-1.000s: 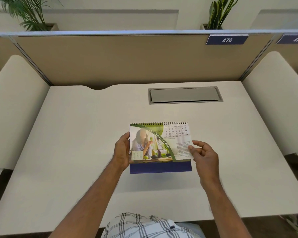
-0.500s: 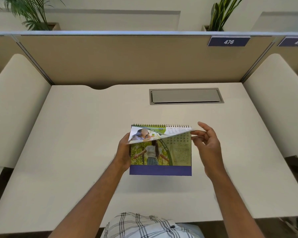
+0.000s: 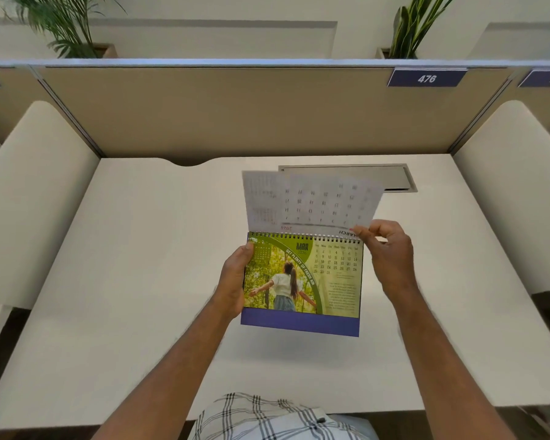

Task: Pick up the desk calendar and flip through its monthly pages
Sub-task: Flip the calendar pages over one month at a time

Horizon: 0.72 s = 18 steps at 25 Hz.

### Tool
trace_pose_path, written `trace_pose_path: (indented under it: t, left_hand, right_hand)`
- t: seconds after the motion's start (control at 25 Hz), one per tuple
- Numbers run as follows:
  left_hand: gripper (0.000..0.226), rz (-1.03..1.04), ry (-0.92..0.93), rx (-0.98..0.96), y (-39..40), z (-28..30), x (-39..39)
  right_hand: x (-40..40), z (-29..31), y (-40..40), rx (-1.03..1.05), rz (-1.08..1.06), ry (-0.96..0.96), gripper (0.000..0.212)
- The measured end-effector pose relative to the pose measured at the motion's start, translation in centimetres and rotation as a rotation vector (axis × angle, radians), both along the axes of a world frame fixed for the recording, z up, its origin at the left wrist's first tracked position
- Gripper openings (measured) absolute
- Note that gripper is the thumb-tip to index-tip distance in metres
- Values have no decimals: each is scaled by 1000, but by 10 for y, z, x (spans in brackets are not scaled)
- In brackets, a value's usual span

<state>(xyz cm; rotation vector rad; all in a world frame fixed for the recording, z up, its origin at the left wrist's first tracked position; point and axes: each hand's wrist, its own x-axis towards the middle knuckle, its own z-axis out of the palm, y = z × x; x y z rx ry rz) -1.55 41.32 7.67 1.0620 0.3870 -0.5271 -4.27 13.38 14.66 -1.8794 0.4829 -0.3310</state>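
R hand (image 3: pixel 391 258): thumb + index pinched shut on the bottom right corner of the turned page (image 3: pixel 308 201), rest of the fingers loosely curled. Grabbing the corner makes sense imo, it gives the most leverage to swing the sheet over the spiral binding (image 3: pixel 305 236) w/o creasing it. The page stands up past the wire, back side facing the camera, print showing upside down.

L hand (image 3: pixel 235 281) is wrapped around the left edge of the desk calendar (image 3: pixel 302 281), thumb tip on the front near the top, other fingers behind so can't see them. Prob that's just the anchor so the thing doesn't twist while the other hand flips.

Calendar is held up off the desk (image 3: pixel 124 281), tilted toward the person, roughly center and near the front half, w/ its shadow on the top below. MAR page now faces up. Cable hatch (image 3: pixel 391 176) sits behind, partly hidden by the raised sheet. Looks like early in the flipping, lots of months left.
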Motion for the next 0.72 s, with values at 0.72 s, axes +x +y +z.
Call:
trace_pose_path:
  t: [0.72]
  left_hand:
    - [50,77,-48,95,3,-3,6]
  right_hand:
    - [-6,-12,11,309,103,400,45]
